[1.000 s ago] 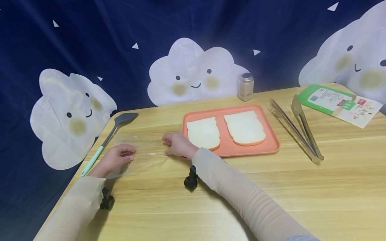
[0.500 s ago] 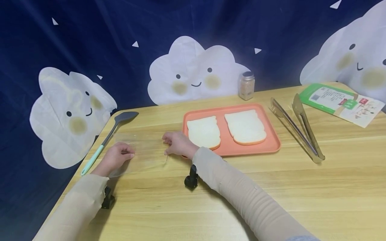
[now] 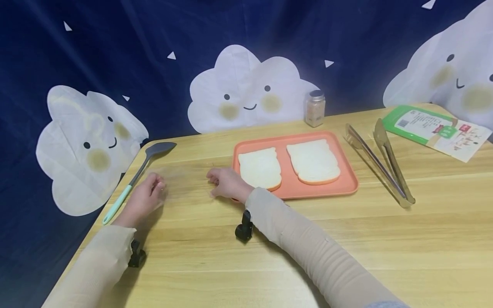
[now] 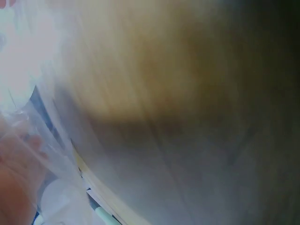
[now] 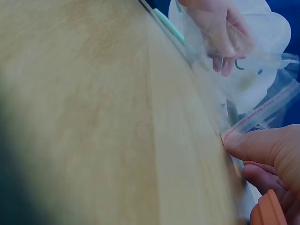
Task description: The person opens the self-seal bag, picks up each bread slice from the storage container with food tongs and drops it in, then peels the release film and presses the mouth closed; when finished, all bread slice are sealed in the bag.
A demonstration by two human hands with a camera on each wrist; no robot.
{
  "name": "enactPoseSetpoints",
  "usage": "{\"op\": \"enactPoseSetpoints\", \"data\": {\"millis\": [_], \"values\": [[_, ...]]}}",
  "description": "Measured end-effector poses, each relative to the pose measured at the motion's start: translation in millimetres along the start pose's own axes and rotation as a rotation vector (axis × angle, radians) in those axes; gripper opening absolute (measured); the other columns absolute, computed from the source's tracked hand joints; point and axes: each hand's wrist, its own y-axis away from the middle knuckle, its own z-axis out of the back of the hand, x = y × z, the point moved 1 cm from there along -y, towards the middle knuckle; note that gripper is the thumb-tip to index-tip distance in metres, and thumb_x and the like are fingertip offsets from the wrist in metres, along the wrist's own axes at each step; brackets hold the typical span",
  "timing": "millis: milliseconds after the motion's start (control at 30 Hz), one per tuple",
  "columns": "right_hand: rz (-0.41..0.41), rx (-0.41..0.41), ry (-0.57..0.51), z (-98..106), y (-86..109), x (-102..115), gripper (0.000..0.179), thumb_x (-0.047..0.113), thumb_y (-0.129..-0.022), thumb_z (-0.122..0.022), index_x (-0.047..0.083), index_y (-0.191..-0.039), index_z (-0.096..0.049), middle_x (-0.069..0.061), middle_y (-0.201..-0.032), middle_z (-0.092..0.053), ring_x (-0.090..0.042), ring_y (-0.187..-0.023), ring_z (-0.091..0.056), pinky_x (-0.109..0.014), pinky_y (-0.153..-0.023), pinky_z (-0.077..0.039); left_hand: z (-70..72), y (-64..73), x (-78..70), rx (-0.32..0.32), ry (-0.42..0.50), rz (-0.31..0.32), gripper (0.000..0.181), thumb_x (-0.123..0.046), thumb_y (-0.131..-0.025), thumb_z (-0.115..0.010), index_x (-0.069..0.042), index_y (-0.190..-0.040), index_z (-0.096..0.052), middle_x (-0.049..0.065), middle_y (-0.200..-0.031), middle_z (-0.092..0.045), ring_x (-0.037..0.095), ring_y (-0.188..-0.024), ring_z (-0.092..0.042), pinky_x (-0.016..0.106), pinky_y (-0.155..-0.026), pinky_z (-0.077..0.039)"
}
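Note:
A clear plastic bag stretches between both hands above the left part of the table, faint in the head view. In the right wrist view its seal strip with red print runs to the right thumb. My right hand pinches the bag's edge between thumb and fingers, beside the tray's left end. On the bag's other side, my left hand holds it with curled fingers; the film overlaps that hand in both wrist views. Two bread slices lie apart on the orange tray.
Along the table's left edge lies a spatula with a mint handle. Right of the tray are metal tongs and a green-and-white packet. A spice jar stands at the back edge, before a dark blue cloud-patterned curtain.
My left hand has moved slightly up and left, its fingers curling further in, and the bag's film has shifted with it. My right hand stays in place.

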Motion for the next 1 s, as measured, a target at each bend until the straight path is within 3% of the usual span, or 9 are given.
{"op": "enactPoseSetpoints", "data": {"millis": [133, 233, 467, 600, 700, 900, 1000], "values": [[-0.001, -0.002, -0.004, 0.1, 0.2, -0.3, 0.052, 0.013, -0.078, -0.074, 0.007, -0.125, -0.054, -0.004, -0.116, -0.063, -0.017, -0.107, -0.057, -0.026, -0.092, -0.044, 0.3, -1.0, -5.6, -0.028, -0.040, -0.023, 0.010, -0.011, -0.099, -0.038, -0.002, -0.100, -0.042, 0.018, -0.084, -0.055, 0.032, -0.075, -0.053, 0.046, -0.067, -0.044], [-0.004, 0.000, -0.016, 0.0, 0.2, -0.6, 0.053, 0.013, -0.078, -0.074, 0.008, -0.126, -0.054, -0.003, -0.116, -0.063, -0.017, -0.108, -0.056, -0.027, -0.092, -0.044, 0.0, -0.3, -6.8, -0.061, -0.019, -0.026, 0.011, -0.010, -0.100, -0.037, -0.002, -0.101, -0.043, 0.017, -0.085, -0.054, 0.030, -0.077, -0.052, 0.043, -0.068, -0.042], [-0.004, 0.000, -0.008, 0.3, 0.9, 0.5, 0.051, 0.012, -0.079, -0.073, 0.008, -0.126, -0.054, -0.002, -0.114, -0.063, -0.016, -0.105, -0.057, -0.024, -0.089, -0.045, 1.1, 1.9, -4.3, -0.283, -0.019, -0.067, 0.006, -0.002, -0.095, -0.045, 0.001, -0.099, -0.048, 0.021, -0.091, -0.059, 0.030, -0.077, -0.054, 0.043, -0.068, -0.042], [-0.001, -0.007, 0.016, 0.2, 0.2, 0.9, 0.048, 0.013, -0.080, -0.072, 0.009, -0.124, -0.055, -0.002, -0.113, -0.063, -0.014, -0.103, -0.057, -0.022, -0.088, -0.045, 2.6, 1.7, -3.3, -0.326, -0.027, -0.028, 0.006, -0.006, -0.096, -0.047, 0.000, -0.097, -0.049, 0.018, -0.087, -0.060, 0.025, -0.070, -0.049, 0.037, -0.063, -0.039], [-0.001, -0.007, 0.020, 0.1, 0.1, 1.2, 0.048, 0.013, -0.080, -0.072, 0.009, -0.125, -0.055, -0.002, -0.113, -0.063, -0.015, -0.102, -0.057, -0.023, -0.088, -0.045, 3.5, 2.3, -2.7, -0.283, -0.018, -0.050, 0.005, -0.005, -0.095, -0.048, 0.000, -0.096, -0.049, 0.017, -0.086, -0.059, 0.025, -0.071, -0.050, 0.038, -0.064, -0.040], [-0.022, -0.002, 0.028, 0.2, 0.6, 2.4, 0.053, 0.013, -0.078, -0.075, 0.009, -0.127, -0.054, -0.002, -0.116, -0.062, -0.015, -0.107, -0.056, -0.023, -0.091, -0.044, -2.3, 1.8, -1.5, -0.062, -0.049, -0.184, 0.001, -0.003, -0.088, -0.059, -0.002, -0.088, -0.058, 0.012, -0.085, -0.065, 0.029, -0.081, -0.061, 0.046, -0.071, -0.048], [-0.024, -0.003, 0.024, 0.5, 0.8, 2.9, 0.054, 0.012, -0.077, -0.075, 0.010, -0.127, -0.053, -0.003, -0.117, -0.062, -0.015, -0.109, -0.056, -0.024, -0.092, -0.044, -3.6, 0.9, -1.8, -0.067, -0.042, -0.178, 0.003, -0.003, -0.087, -0.061, -0.001, -0.084, -0.060, 0.013, -0.085, -0.066, 0.028, -0.081, -0.061, 0.045, -0.072, -0.049]]}}
